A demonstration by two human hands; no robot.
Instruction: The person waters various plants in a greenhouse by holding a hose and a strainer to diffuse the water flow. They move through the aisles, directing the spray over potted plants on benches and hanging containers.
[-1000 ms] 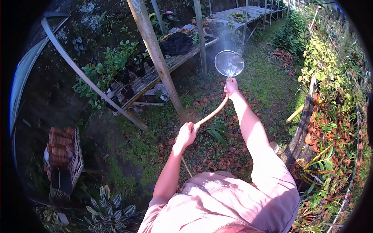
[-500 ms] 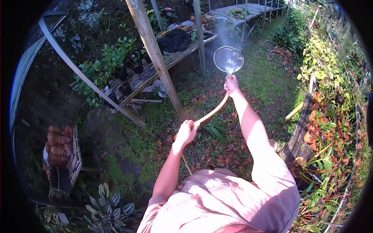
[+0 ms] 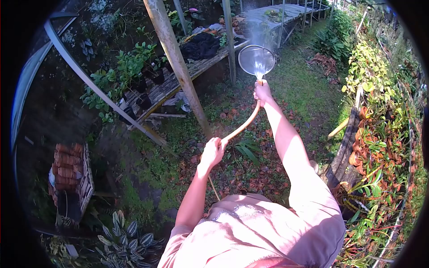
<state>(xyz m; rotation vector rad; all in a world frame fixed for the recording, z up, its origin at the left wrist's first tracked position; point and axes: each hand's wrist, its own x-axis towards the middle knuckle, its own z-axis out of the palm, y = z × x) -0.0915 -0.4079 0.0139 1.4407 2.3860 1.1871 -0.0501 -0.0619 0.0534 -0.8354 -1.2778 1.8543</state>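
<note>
A yellowish garden hose (image 3: 243, 124) curves between my two hands. My right hand (image 3: 262, 91), arm stretched forward, is closed around its far end. White water sprays from there into a round, thin-rimmed piece (image 3: 257, 59) that looks like a mesh strainer, and fine mist drifts beyond it. How the round piece joins the hose is hidden by my fingers and the spray. Nearer my body, my left hand (image 3: 212, 152) is wrapped round the hose, which hangs on down past my shirt.
A slatted bench (image 3: 196, 69) with potted plants (image 3: 156, 73) runs along the left, behind a leaning post (image 3: 178, 62). Stacked clay pots (image 3: 68, 166) sit lower left. Leafy plants and terracotta pots (image 3: 356, 158) line a wooden edge (image 3: 344, 152) at right. Dry leaves cover the ground.
My right hand, with the hose end and the round piece, has moved slightly left and farther forward. My left hand has barely shifted. Water is spraying in both frames.
</note>
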